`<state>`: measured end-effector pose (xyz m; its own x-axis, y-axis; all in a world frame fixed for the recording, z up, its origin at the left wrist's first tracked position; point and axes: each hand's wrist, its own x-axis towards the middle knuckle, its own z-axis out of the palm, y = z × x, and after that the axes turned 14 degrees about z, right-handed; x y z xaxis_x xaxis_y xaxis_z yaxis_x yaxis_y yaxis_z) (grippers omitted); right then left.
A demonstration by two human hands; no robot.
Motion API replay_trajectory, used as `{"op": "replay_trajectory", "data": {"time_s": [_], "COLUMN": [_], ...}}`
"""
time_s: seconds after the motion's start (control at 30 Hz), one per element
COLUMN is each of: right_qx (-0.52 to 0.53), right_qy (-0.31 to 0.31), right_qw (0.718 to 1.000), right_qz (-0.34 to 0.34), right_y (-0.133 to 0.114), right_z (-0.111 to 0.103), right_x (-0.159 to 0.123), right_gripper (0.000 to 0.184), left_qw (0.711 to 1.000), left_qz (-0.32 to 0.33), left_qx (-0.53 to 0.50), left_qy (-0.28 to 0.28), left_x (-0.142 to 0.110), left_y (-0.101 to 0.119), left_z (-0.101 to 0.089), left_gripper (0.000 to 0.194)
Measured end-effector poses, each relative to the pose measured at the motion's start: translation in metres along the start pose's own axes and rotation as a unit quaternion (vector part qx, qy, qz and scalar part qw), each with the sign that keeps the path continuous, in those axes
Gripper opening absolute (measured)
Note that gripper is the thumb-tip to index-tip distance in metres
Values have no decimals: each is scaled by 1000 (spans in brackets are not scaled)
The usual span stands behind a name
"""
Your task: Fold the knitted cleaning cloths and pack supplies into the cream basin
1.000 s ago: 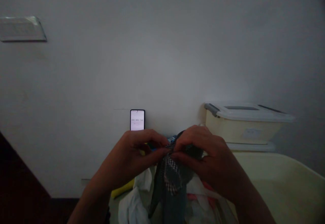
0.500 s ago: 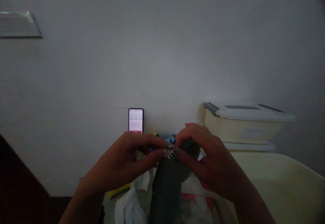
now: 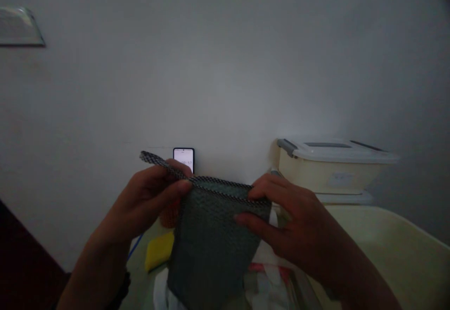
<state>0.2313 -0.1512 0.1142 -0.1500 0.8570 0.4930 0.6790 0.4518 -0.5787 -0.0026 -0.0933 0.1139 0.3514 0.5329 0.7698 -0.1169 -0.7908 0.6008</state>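
Between my hands hangs a grey-green bath mitt (image 3: 213, 239), its textured cloth edged with black-and-white trim. The mouth of the mitt is spread a little and faces up. My left hand (image 3: 149, 195) pinches the corner where the trim meets a patterned loop (image 3: 153, 158), which sticks out to the upper left. On the other side of the opening, my right hand (image 3: 281, 211) grips the rim, with fingers at the trim and the thumb on the front of the cloth. The lower end of the mitt drops over items on the table.
A phone (image 3: 183, 153) leans against the wall behind my left hand. Below lie a yellow sponge (image 3: 159, 251) and white cloth (image 3: 161, 287), near an orange-brown container (image 3: 169, 215). To the right stand a lidded storage box (image 3: 316, 172) and a large cream tub (image 3: 383, 249).
My hands have moved apart, left hand to the left. The mitt, bunched at the rim before, is now spread flat with its mouth showing and the loop sticking out.
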Motion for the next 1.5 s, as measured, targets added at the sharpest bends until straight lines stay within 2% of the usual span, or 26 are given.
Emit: {"op": "replay_trajectory", "data": {"time_s": [0.13, 0.23, 0.37, 0.47, 0.7, 0.8, 0.9, 1.13, 1.27, 1.5], "right_qx": [41, 47, 38, 35, 29, 28, 32, 24, 9, 2], "right_qy": [13, 21, 52, 66, 63, 61, 58, 65, 87, 140], "right_qw": [999, 999, 998, 997, 997, 997, 997, 997, 996, 989], "right_qz": [6, 0, 20, 36, 45, 43, 40, 34, 24, 46], "right_y": [-2, -2, -2, -3, -6, -7, -6, -4, -3, -2], "right_z": [-4, -6, -7, -7, -5, -5, -5, -5, -6, -6], "right_x": [-2, -2, 0, 0, -1, -2, -2, -1, 0, 1], "right_gripper": [8, 12, 13, 14, 16, 16, 15, 16, 13, 8], "left_qw": [998, 999, 1000, 999, 989, 985, 983, 983, 985, 992], "left_qz": [0, 1, -3, 1, -26, -9, -4, -35, -14, 34], "left_qx": [-20, -10, 27, 40, -56, -40, -6, 92, 150, 120], "left_qy": [51, 53, 1, -25, -135, -168, -185, -152, -88, -20], "left_x": [3, 5, 5, 2, -4, -2, 0, 2, 0, 5], "left_y": [-5, -8, -10, -12, -7, -4, -3, -7, -6, -8], "left_z": [-3, -1, -2, -3, 1, 2, 3, 5, 3, 1], "left_gripper": [8, 9, 7, 16, 27, 31, 26, 9, 9, 3]}}
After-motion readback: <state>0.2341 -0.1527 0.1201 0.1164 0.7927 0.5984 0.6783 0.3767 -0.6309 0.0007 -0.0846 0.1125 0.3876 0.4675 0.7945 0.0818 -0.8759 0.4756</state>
